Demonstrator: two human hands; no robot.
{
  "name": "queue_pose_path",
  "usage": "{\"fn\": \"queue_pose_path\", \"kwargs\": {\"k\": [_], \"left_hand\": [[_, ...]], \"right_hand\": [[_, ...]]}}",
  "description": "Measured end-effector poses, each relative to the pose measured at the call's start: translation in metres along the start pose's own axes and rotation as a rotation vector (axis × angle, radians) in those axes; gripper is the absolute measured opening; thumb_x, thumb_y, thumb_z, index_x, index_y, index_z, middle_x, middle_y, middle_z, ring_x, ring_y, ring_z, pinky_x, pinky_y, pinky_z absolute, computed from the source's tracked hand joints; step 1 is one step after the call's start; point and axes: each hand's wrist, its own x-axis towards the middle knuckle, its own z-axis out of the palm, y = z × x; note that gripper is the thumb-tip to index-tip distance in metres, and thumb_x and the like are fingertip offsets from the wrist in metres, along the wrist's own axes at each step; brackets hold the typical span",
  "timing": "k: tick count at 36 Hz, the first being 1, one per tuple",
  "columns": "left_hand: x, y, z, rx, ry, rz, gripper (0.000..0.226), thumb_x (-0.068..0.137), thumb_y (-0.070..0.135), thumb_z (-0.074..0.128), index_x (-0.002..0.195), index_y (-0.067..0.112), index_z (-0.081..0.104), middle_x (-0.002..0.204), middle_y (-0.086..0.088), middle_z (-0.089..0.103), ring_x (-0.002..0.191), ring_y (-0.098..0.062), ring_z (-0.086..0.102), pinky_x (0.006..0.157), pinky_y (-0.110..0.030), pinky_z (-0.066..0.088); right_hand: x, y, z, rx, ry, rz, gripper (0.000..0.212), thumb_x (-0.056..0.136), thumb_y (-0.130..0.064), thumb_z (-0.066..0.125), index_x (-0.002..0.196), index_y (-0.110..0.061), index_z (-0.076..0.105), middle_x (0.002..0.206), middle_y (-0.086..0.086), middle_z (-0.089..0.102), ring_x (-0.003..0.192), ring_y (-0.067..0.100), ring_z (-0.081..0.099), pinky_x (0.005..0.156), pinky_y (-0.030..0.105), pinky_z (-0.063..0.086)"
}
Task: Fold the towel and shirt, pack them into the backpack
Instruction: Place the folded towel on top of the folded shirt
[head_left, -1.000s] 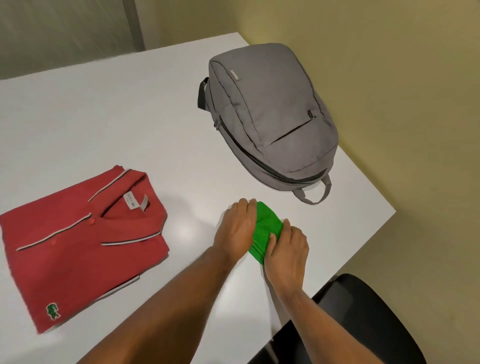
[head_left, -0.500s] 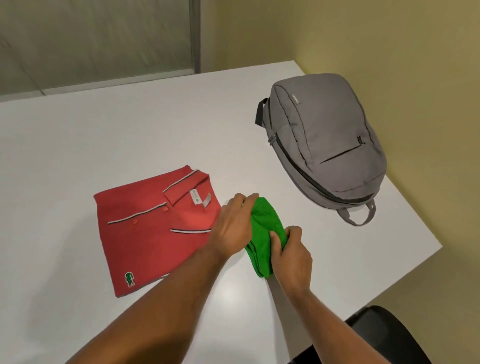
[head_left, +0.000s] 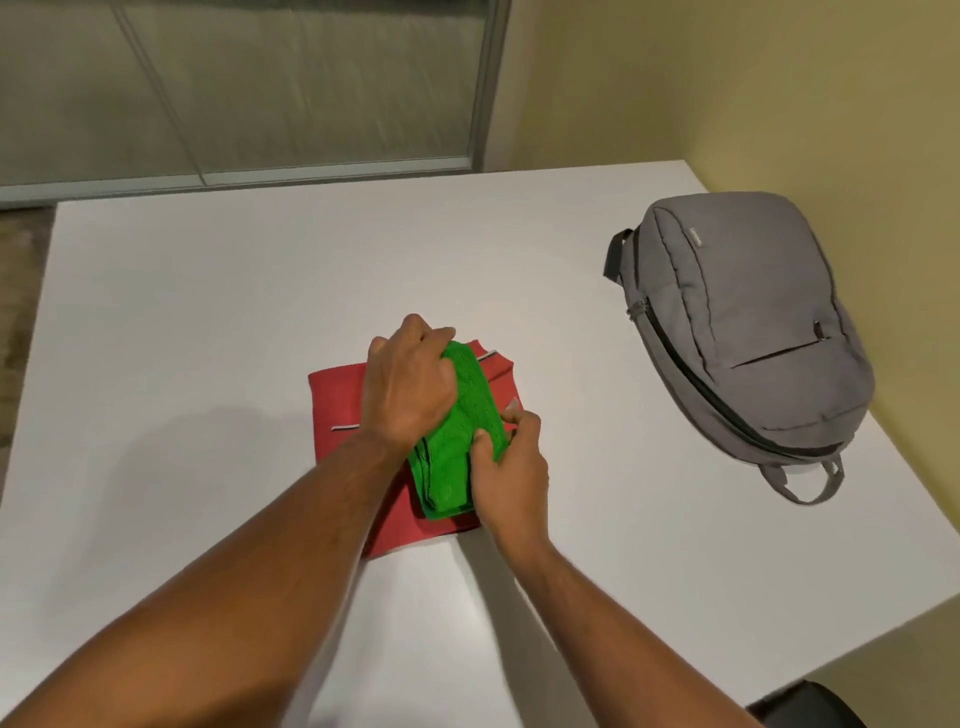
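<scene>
A folded green towel (head_left: 457, 441) lies on top of the folded red polo shirt (head_left: 337, 400) in the middle of the white table (head_left: 208, 291). My left hand (head_left: 408, 384) grips the towel's far end from above. My right hand (head_left: 511, 467) holds its near right edge with thumb and fingers. Much of the shirt is hidden under the towel and my arms. The grey backpack (head_left: 737, 332) lies flat at the right, its front up and its top handle toward me; its main zipper looks closed.
The table's right edge runs just past the backpack, next to a yellow wall (head_left: 779, 93). A black chair (head_left: 810, 712) shows at the bottom right corner. A frosted glass partition (head_left: 249, 88) stands behind the table.
Both hands carried the green towel leftward, from the bare table onto the red shirt. My head turned left, so the backpack now sits farther right in view.
</scene>
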Motion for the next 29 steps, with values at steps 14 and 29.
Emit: {"fn": "queue_pose_path", "kwargs": {"k": [14,29], "left_hand": [[-0.030,-0.030,0.007,0.165,-0.038,-0.021,0.043,0.089,0.009,0.061,0.131,0.007,0.063,0.137,-0.014,0.059,0.139,-0.033,0.046,0.116,-0.055,0.034],[-0.070,-0.058,0.025,0.274,-0.423,-0.051,0.066,0.106,0.044,0.004,0.164,0.014,0.013,0.171,-0.006,0.005,0.158,-0.025,0.007,0.124,-0.053,0.021]], "right_hand": [[-0.001,0.006,0.037,-0.429,0.081,-0.204,0.035,0.097,-0.023,0.057,0.130,-0.009,0.053,0.120,0.006,0.054,0.107,0.025,0.052,0.090,0.040,0.048],[0.049,0.039,0.059,-0.699,-0.205,-0.662,0.055,0.110,-0.029,0.032,0.163,-0.015,0.030,0.171,0.003,0.023,0.159,0.017,0.017,0.127,0.049,0.023]]}}
